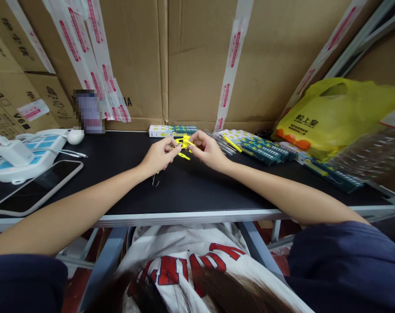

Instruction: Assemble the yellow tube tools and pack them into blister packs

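Observation:
Over the middle of the black table (pixel 197 191), both hands meet at a small bundle of yellow plastic pieces (pixel 184 141), which look like clips. My left hand (pixel 161 155) is closed in a pinch at the left end of the yellow pieces. From the right, my right hand (pixel 209 151) pinches their other end between thumb and fingers. My fingers partly cover the pieces, so their exact shape is hidden. A thin metal hook (pixel 155 179) shows just below my left hand.
Green-and-white boxes (pixel 249 143) and thin metal rods (pixel 228 145) lie to the right, near a yellow plastic bag (pixel 340 113). On the left are a power strip (pixel 47 158), a charger (pixel 14 152) and a phone (pixel 39 187). Cardboard (pixel 197 65) stands behind.

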Tool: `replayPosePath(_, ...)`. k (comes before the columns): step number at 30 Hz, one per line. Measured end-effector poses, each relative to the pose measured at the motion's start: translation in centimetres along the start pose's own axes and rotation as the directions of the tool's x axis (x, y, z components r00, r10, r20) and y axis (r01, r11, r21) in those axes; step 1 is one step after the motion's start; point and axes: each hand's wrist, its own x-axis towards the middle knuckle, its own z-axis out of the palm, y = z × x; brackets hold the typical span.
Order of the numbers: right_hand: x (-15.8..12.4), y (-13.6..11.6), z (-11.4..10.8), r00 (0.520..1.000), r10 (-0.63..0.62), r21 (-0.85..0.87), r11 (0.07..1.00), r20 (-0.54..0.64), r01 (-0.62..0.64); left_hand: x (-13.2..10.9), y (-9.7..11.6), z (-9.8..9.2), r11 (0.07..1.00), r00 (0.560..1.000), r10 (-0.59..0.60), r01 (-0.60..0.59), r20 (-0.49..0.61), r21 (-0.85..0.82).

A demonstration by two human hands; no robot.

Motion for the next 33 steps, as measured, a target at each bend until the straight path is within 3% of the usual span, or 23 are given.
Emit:
replayPosePath(12, -0.21, -0.15, 0.10, 0.995, -0.100, -0.278, 0.956, -0.024, 0.089, -0.40, 0.64, 0.24, 0.999, 0.999, -0.005, 0.006, -0.037, 0.035)
replayPosePath(21, -0.05, -0.36, 0.12, 0.998, -0.066, -0.185, 0.981, 0.005, 0.066, -0.46, 0.66, 0.05, 0.948, 0.986, 0.153, -0.129, -0.061, 0.291)
replayPosePath(29, -0.31, -0.20, 0.34, 0.992, -0.099, -0.445, 0.887, 0.073, 0.122, -0.57, 0.71, 0.18, 0.920, 0.982, 0.182, -0.154, -0.044, 0.360)
replayPosePath(33, -0.37, -0.23, 0.53, 0.990, -0.109, -0.422, 0.896, 0.091, 0.138, -0.68, 0.93, 0.26, 0.926, 0.985, 0.169, -0.146, -0.038, 0.347)
